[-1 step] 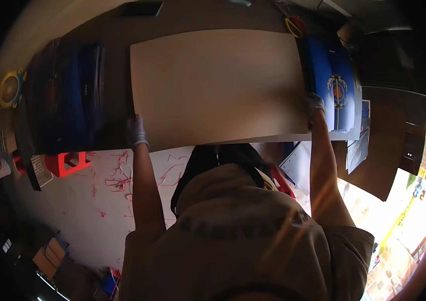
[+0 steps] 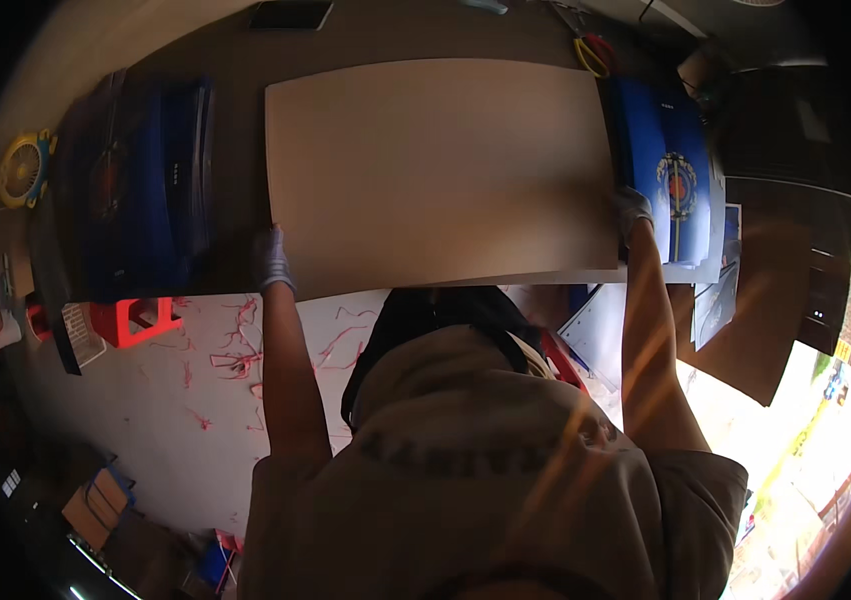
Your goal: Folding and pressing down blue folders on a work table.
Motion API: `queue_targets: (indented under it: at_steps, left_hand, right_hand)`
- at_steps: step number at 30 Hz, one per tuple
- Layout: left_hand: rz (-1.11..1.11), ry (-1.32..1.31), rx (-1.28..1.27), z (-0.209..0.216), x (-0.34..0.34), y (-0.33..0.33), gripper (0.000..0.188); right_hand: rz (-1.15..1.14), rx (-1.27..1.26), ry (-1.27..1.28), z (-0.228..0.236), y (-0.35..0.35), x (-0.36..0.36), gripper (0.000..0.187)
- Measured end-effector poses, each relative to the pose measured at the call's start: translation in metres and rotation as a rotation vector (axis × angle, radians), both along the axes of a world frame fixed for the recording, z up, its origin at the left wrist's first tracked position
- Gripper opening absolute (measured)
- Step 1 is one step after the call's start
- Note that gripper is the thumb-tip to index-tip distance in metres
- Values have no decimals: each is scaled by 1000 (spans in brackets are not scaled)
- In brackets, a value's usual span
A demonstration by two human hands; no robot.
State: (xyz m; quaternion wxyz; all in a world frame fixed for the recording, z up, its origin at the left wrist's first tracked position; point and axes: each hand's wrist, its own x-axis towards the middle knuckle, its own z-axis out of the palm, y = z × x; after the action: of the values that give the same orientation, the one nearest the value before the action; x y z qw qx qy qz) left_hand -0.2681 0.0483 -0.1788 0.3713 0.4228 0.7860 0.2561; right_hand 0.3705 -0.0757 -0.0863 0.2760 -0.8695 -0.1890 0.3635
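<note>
A large brown sheet of cardboard (image 2: 440,165) spans the middle of the dark table in front of me. My left hand (image 2: 275,262), in a pale glove, closes on its left edge near the front corner, thumb pointing away from me. At the right edge my gloved right hand (image 2: 632,210) grips the sheet, its fingers partly in shadow. Right beside that hand lies a stack of blue printed sheets (image 2: 683,165) with a round gold and red emblem. More blue printed sheets (image 2: 130,195) are piled to the left of the cardboard.
Scissors with yellow and red handles (image 2: 590,55) lie at the far right. A dark flat device (image 2: 291,15) rests at the far left, and a small yellow fan (image 2: 22,171) stands at the left end. Red stools (image 2: 137,322) and scattered red string (image 2: 235,362) are below on the floor.
</note>
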Motion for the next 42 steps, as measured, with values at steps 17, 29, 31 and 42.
queue_targets:
  at_steps: [17, 29, 31, 42]
  left_hand:
    - [-255, 856, -38, 79, 117, 8, 47]
    - [-412, -464, 486, 154, 177, 9, 61]
    - [-556, 190, 514, 128, 220, 11, 65]
    - [-917, 928, 455, 98, 322, 24, 51]
  right_hand:
    - [163, 147, -349, -17, -19, 38, 33]
    - [583, 747, -50, -20, -9, 20, 36]
    - [619, 771, -69, -41, 5, 21, 37]
    - [757, 857, -302, -101, -35, 151, 49]
